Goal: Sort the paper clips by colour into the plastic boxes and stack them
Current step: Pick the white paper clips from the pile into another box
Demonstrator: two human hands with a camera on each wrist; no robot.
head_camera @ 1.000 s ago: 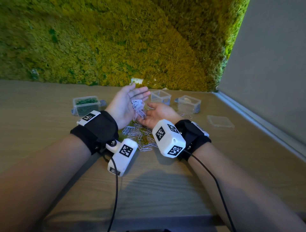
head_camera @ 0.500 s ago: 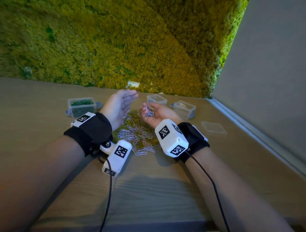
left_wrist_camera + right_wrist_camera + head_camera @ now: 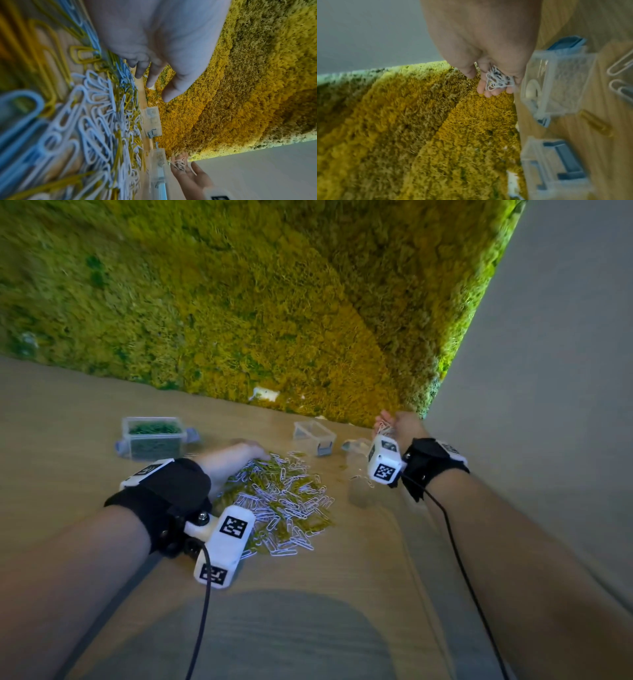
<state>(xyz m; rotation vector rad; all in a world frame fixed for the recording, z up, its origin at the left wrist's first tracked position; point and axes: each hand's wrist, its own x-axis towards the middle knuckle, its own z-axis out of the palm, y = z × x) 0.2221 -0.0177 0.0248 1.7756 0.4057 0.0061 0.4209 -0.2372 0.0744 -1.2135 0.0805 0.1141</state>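
A heap of white and yellow paper clips (image 3: 284,494) lies on the wooden table. My left hand (image 3: 239,458) rests on its far left edge, fingers straight and holding nothing; the left wrist view shows the relaxed fingers (image 3: 150,75) above the pile (image 3: 96,121). My right hand (image 3: 388,422) is raised at the back right, cupping a bunch of white paper clips (image 3: 498,81) beside and above a clear plastic box (image 3: 556,83). That box (image 3: 354,445) is half hidden behind my right wrist camera. A second clear box (image 3: 313,434) stands left of it, open.
A box full of green clips (image 3: 154,436) stands at the back left. A moss wall (image 3: 274,302) runs along the table's far edge, and a grey wall (image 3: 555,371) closes the right side. A few loose clips (image 3: 621,67) lie near the right box.
The white clips passed from my left palm to my right hand, which rose and swung right over the right box. My left hand turned down onto the pile.
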